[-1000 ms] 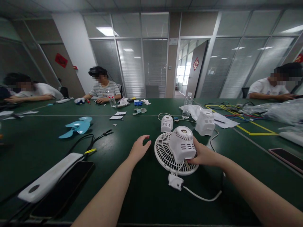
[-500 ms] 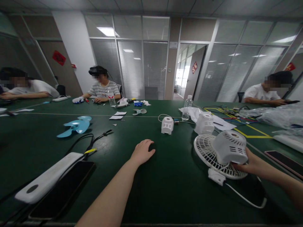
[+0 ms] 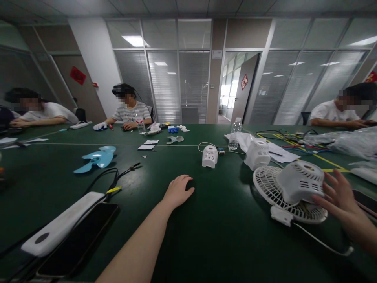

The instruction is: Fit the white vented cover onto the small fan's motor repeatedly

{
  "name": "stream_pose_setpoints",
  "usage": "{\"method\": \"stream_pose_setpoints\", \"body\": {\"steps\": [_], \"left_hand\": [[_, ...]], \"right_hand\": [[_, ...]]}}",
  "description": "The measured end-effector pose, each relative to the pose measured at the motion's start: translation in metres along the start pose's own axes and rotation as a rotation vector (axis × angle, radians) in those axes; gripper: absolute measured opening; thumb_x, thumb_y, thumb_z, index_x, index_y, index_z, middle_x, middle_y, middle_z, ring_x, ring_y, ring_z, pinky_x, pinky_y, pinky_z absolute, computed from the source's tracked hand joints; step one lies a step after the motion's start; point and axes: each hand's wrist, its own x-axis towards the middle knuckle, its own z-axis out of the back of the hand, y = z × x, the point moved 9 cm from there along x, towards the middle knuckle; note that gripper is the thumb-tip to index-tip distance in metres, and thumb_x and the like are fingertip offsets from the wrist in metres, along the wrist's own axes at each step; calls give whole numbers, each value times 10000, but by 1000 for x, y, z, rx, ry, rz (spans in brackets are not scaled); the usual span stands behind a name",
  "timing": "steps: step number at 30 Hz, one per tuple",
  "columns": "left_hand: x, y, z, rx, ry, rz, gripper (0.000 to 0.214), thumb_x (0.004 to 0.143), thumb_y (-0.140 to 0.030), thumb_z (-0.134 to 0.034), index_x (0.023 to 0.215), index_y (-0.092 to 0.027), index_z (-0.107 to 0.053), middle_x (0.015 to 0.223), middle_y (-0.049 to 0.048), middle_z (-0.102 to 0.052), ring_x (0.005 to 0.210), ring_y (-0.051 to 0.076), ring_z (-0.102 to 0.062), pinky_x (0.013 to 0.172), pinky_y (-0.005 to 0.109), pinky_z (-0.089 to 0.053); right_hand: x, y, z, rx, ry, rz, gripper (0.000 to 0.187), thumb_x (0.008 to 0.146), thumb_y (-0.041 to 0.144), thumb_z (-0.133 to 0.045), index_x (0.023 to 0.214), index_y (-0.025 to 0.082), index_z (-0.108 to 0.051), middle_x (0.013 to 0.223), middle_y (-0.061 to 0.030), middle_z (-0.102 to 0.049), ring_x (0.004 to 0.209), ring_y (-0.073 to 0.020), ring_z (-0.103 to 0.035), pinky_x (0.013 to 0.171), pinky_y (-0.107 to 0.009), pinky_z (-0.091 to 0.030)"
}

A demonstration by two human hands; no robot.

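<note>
My left hand (image 3: 178,191) rests palm down on the green table (image 3: 203,236), fingers relaxed and holding nothing. At the right, my right hand (image 3: 341,194) is spread beside a white fan motor housing (image 3: 302,181). Its thumb and fingertips are at the housing's right side; whether they touch it I cannot tell. The housing sits tilted on a round white fan grille (image 3: 266,179). A small white plug-like block (image 3: 282,216) with a white cord lies at the grille's near edge. Beyond are two more white housings, a larger one (image 3: 257,154) and a smaller one (image 3: 209,156).
Blue fan blades (image 3: 98,159), a white power strip (image 3: 63,224) and a black phone (image 3: 79,239) lie at left. A water bottle (image 3: 235,133) stands behind the housings, near plastic wrap (image 3: 350,137) and wires. Several people sit across the table.
My right hand has loosened from the fan housing, its fingers now spread beside it. The view has shifted slightly, so things appear farther right. My left hand stays put.
</note>
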Motion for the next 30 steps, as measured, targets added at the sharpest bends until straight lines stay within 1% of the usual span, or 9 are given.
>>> {"method": "stream_pose_setpoints", "body": {"steps": [3,6,11,15,19,22,26,28,30], "left_hand": [[1,0,-1,22,11,9,493,869,-456,-567,1324,-267,-542,1466,72,-496,1365,313,-433,1127,518,-329],[2,0,-2,41,17,19,493,872,-455,-559,1325,-261,-543,1467,69,-492,1369,297,-426,1141,488,-319],[3,1,-3,58,37,26,502,881,-483,-541,1339,-279,-527,1470,52,-487,1373,298,-423,1138,495,-320],[2,1,-3,63,43,22,498,886,-491,-532,1340,-285,-522,1475,49,-482,1375,294,-423,1139,491,-321],[2,1,-2,63,45,24,504,888,-501,-526,1343,-286,-519,1477,55,-479,1374,300,-423,1125,509,-335],[2,1,-3,61,42,22,505,889,-494,-527,1346,-279,-516,1474,61,-483,1373,299,-423,1128,510,-329],[3,2,-3,59,34,17,507,883,-487,-540,1345,-280,-521,1469,56,-487,1371,293,-426,1131,499,-326],[4,3,-3,59,30,19,504,882,-490,-541,1343,-287,-524,1469,50,-487,1369,293,-427,1126,502,-331],[4,3,-3,59,28,23,499,882,-491,-540,1340,-294,-526,1469,45,-488,1367,293,-429,1124,504,-334]], "right_hand": [[7,1,5,67,-146,-88,1156,704,738,-591,1561,182,-50,1601,-238,-183,1390,-434,-376,1045,-483,-436],[14,11,9,-71,-279,-62,1222,564,732,-657,1537,132,-225,1553,-212,-326,1310,-489,-455,1058,-595,-415],[19,17,12,-130,-328,-35,986,647,644,-604,1471,146,-393,1437,-200,-491,1233,-471,-533,995,-603,-459],[30,12,18,-178,-274,-25,886,695,617,-571,1468,217,-406,1408,-162,-529,1202,-447,-562,960,-593,-476],[46,16,28,-222,-282,25,823,746,595,-556,1461,214,-413,1386,-170,-550,1201,-425,-569,958,-568,-478],[52,43,42,-235,-400,163,777,791,546,-562,1458,182,-401,1400,-188,-528,1267,-397,-524,1018,-532,-444],[54,99,58,-254,-560,402,814,793,457,-625,1479,144,-319,1495,-206,-388,1416,-357,-343,1131,-488,-338],[61,124,61,-256,-622,487,852,767,405,-666,1475,122,-286,1515,-220,-320,1452,-343,-261,1159,-471,-297],[77,141,55,-246,-623,514,868,740,359,-699,1456,108,-278,1498,-232,-295,1455,-332,-224,1165,-450,-282]]}}
